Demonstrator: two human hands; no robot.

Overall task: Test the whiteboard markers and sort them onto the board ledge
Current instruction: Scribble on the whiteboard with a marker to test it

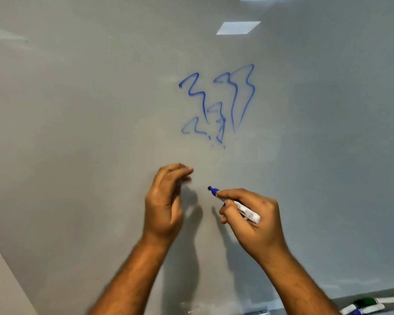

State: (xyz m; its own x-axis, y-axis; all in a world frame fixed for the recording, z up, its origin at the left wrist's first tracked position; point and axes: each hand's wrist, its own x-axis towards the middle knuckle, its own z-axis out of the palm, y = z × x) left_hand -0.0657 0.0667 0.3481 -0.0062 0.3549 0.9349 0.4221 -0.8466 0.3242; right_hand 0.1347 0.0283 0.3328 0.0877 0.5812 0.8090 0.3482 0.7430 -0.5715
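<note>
While uncapped, blue-tipped white marker (236,205).

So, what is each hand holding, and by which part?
The right hand holds a blue marker, uncapped, by the middle of its barrel. The left hand is blurred; nothing shows in it.

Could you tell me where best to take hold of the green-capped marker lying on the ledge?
Grip the green marker by its white barrel, coming from above: it lies flat, lengthwise along the ledge, with another marker close in front.
</note>
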